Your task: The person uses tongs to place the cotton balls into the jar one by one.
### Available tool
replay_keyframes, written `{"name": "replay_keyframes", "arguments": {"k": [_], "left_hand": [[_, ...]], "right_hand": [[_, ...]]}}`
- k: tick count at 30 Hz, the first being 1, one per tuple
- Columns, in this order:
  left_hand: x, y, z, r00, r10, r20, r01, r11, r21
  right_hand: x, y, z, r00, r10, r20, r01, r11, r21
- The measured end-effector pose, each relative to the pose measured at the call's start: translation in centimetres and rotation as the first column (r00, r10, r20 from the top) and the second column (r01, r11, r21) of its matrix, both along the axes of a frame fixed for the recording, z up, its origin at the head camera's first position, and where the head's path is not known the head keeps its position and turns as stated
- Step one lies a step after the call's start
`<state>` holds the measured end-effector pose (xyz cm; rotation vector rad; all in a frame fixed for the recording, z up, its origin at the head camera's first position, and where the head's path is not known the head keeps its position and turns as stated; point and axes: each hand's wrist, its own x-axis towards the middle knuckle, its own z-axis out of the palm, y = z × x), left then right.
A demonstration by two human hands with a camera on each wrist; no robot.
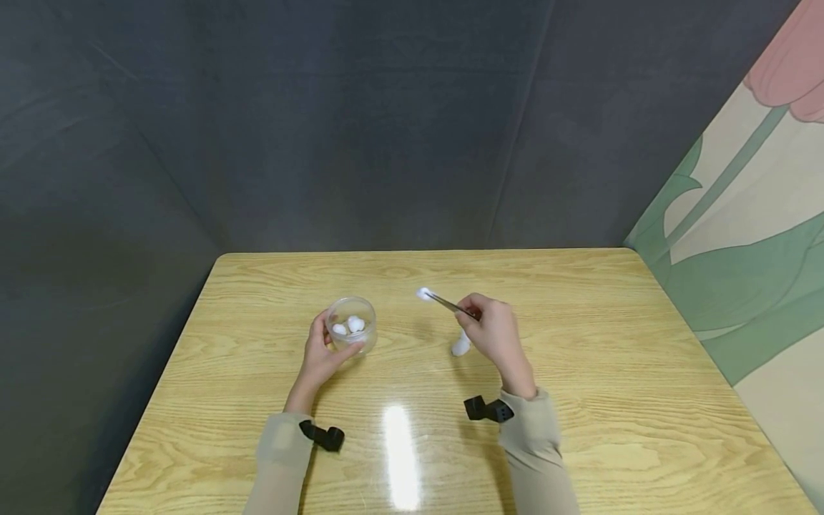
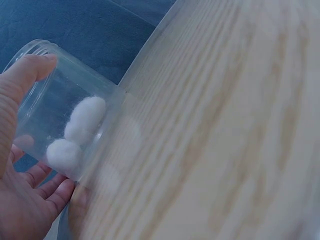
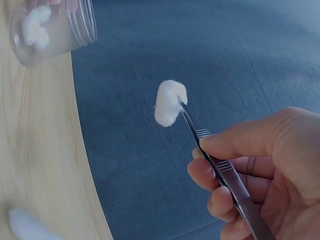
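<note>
My left hand [image 1: 323, 360] grips a clear plastic jar [image 1: 369, 342] from its left side, thumb near the rim. The jar stands upright on the table, its top uncovered. White cotton balls [image 2: 86, 117] lie at the bottom of it. My right hand [image 1: 494, 330] pinches metal tweezers [image 3: 220, 172] between thumb and fingers. Held in the tweezers' tips is a cotton ball [image 3: 167, 102], raised above the table to the right of the jar. Below the right hand, more white cotton [image 1: 460, 345] lies on the wood, partly hidden by that hand.
The wooden table [image 1: 611, 443] has a light grain and a bright reflection near the front. A dark cloth [image 1: 386, 129] hangs behind it and on the left. Flower-patterned fabric [image 1: 759, 272] is at the right. Each wrist wears a small black camera [image 1: 331, 439].
</note>
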<state>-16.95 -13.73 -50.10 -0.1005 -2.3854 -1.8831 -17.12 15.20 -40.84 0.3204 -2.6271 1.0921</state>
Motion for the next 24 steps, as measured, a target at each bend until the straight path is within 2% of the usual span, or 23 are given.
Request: {"name": "replay_keyframes", "arguments": {"k": [5,24], "left_hand": [[0.3,0.2,0.6,1.000,-0.003,0.008,0.003,1.000,0.003],[0.3,0.1,0.5,1.000,-0.003,-0.002,0.003,1.000,0.013]], "right_hand": [[0.0,-0.5,0.0,1.000,0.010,0.003,-0.010,1.000,-0.003],[-0.1,-2.4,0.0,0.999,0.053,0.012,-0.053,0.998,-0.027]]}}
